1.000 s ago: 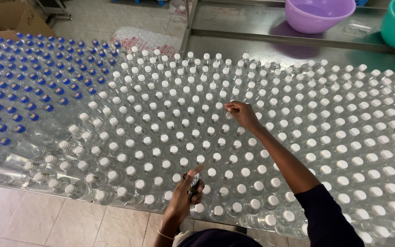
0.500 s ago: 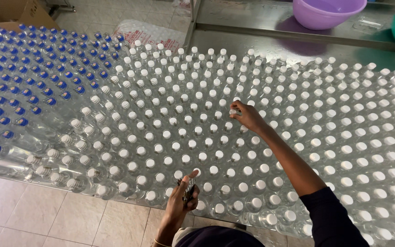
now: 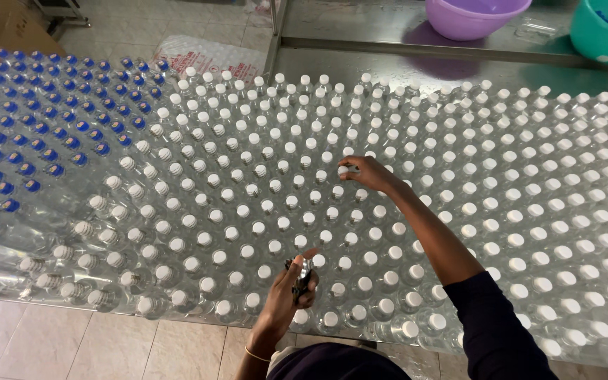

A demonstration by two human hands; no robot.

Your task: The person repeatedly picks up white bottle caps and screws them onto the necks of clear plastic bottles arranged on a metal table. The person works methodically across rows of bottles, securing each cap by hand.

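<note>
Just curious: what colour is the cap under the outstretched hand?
White cap, under the right hand; head view.

Head camera, steep downward view, bottles (image 3: 332,211) near.

white-capped bottles (image 3: 360,211), blue-capped bottles (image 3: 29,127), purple bowl (image 3: 473,15)

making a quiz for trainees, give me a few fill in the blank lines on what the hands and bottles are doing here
1. The right hand pinches a cap that is ____ in colour.
2. The left hand holds a small dark tool over the ____ edge of the bottles.
3. The bottles at the far left have ____ caps.
4. The purple bowl stands beside a ____ one.

Missing words: white; near; blue; teal
</note>
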